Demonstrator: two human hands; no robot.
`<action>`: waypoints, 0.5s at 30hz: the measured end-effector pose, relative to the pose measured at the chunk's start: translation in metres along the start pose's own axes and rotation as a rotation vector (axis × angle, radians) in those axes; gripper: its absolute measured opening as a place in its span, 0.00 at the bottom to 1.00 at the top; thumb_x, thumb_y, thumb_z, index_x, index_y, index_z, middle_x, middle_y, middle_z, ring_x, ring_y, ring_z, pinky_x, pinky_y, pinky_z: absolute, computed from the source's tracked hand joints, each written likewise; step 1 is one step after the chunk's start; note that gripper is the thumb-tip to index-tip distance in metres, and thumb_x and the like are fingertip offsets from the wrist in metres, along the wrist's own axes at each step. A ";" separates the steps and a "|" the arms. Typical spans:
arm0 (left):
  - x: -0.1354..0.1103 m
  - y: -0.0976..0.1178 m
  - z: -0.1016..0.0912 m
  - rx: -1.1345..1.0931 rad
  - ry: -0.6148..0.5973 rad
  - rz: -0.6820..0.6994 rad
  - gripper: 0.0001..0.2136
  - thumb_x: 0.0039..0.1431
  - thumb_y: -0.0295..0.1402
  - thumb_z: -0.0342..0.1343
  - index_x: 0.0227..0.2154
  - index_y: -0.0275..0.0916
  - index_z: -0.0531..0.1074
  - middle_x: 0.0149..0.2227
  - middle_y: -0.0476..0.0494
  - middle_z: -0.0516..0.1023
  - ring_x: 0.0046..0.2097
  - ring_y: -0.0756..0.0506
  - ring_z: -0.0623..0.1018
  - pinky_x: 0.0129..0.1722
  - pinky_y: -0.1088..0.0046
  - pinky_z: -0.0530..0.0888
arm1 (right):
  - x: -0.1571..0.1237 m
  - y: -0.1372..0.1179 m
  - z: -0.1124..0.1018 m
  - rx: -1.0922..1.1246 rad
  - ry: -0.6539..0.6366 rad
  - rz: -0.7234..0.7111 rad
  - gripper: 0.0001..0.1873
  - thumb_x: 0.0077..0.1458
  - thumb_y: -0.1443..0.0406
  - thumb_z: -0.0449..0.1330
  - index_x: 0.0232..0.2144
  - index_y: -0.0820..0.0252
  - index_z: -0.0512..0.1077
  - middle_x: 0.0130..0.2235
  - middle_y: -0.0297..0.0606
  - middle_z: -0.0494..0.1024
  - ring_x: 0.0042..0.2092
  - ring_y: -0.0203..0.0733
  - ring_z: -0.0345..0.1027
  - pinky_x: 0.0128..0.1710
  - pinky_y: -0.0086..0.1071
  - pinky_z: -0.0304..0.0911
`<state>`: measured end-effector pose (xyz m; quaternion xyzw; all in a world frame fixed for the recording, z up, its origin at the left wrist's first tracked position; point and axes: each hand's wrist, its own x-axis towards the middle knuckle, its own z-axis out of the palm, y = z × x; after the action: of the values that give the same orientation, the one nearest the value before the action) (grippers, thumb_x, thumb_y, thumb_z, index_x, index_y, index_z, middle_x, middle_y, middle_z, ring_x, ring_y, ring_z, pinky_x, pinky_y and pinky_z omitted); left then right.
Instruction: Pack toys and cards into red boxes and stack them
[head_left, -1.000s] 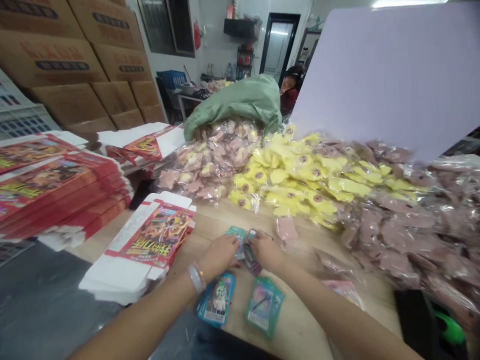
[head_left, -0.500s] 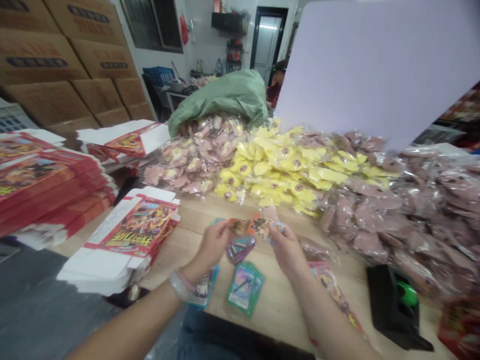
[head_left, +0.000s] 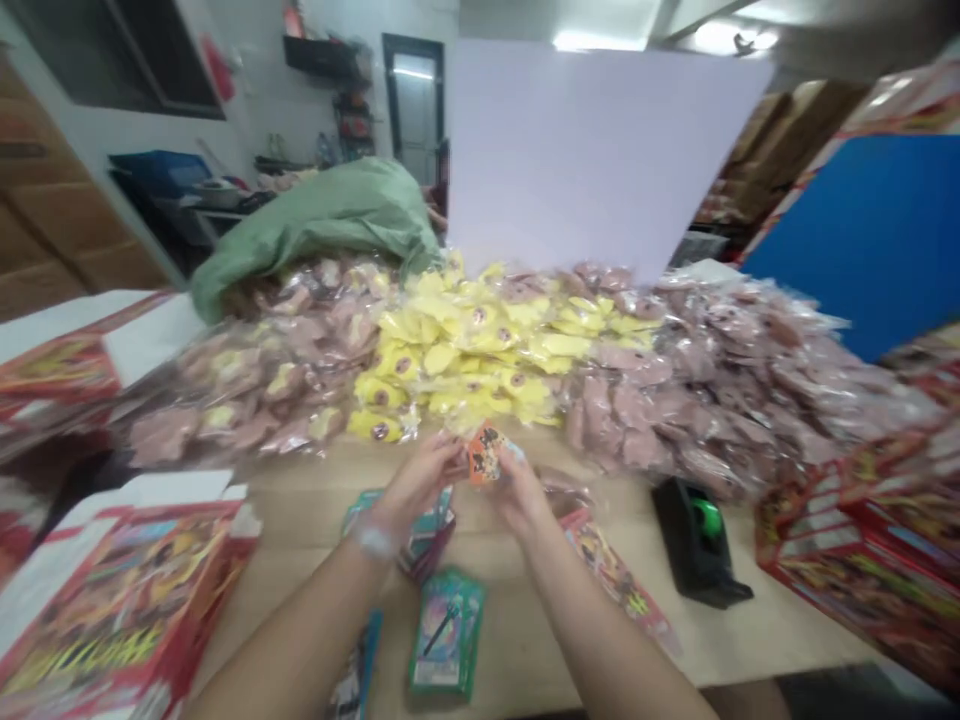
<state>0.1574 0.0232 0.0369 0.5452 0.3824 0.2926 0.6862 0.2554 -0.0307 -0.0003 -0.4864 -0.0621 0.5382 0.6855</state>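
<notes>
A small orange printed card stands upright above the middle of the tabletop's near half, pinched by the thumb and fingertips of the right hand. The left hand reaches in with its fingers curled toward the card's left edge; whether they grip it, I cannot tell. The card looks thin, light and glossy, so it should bend a little and slip easily, and its edges offer the safest hold.

Below the left hand lies a loose pile of teal-edged printed cards, and nearer the front edge sits a green-bordered card pack. A long red-and-yellow printed strip lies to the right of the hands, beyond it a black tape dispenser with a green core. Along the far edge are heaped clear bags of yellow items and pink items. Flat red printed cartons lie at the left corner.
</notes>
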 end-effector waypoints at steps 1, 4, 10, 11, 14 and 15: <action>-0.018 0.001 0.006 -0.007 -0.052 0.003 0.11 0.56 0.39 0.52 0.33 0.35 0.70 0.31 0.44 0.75 0.35 0.47 0.76 0.37 0.68 0.73 | -0.013 -0.008 -0.009 0.024 -0.028 0.005 0.11 0.45 0.63 0.60 0.35 0.57 0.68 0.32 0.31 0.77 0.32 0.37 0.70 0.31 0.30 0.67; -0.064 0.006 0.028 0.093 -0.405 0.018 0.15 0.56 0.42 0.51 0.44 0.41 0.66 0.38 0.43 0.75 0.41 0.45 0.76 0.39 0.67 0.73 | -0.072 -0.040 -0.077 0.049 -0.044 0.016 0.15 0.42 0.64 0.64 0.35 0.58 0.69 0.35 0.36 0.78 0.34 0.41 0.72 0.32 0.34 0.68; -0.050 -0.030 0.145 1.086 -1.114 0.696 0.49 0.22 0.40 0.70 0.54 0.40 0.57 0.59 0.30 0.54 0.59 0.28 0.53 0.56 0.47 0.50 | -0.194 -0.088 -0.244 -0.007 0.453 -0.148 0.19 0.38 0.65 0.67 0.33 0.55 0.65 0.30 0.33 0.78 0.29 0.41 0.73 0.30 0.32 0.68; -0.041 -0.041 0.166 1.215 -1.203 0.789 0.52 0.16 0.40 0.71 0.54 0.38 0.59 0.58 0.27 0.56 0.58 0.26 0.55 0.56 0.46 0.47 | -0.204 -0.088 -0.256 -0.018 0.480 -0.165 0.19 0.39 0.64 0.67 0.34 0.55 0.64 0.30 0.33 0.78 0.29 0.41 0.72 0.30 0.33 0.68; -0.025 -0.060 0.202 1.387 -1.273 0.855 0.53 0.17 0.46 0.68 0.54 0.36 0.58 0.49 0.30 0.67 0.48 0.29 0.67 0.52 0.48 0.54 | -0.213 -0.076 -0.271 -0.074 0.514 -0.263 0.18 0.42 0.58 0.64 0.35 0.53 0.63 0.29 0.31 0.76 0.30 0.40 0.71 0.31 0.33 0.68; -0.024 -0.059 0.204 1.385 -1.223 0.843 0.52 0.20 0.49 0.67 0.55 0.36 0.56 0.46 0.32 0.68 0.45 0.32 0.69 0.51 0.51 0.58 | -0.211 -0.071 -0.273 -0.125 0.554 -0.304 0.18 0.43 0.57 0.63 0.35 0.54 0.63 0.29 0.30 0.75 0.29 0.40 0.70 0.30 0.32 0.67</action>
<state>0.3155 -0.1174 0.0073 0.9697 -0.1724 -0.1042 0.1384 0.3826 -0.3595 0.0027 -0.6408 0.0221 0.2718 0.7177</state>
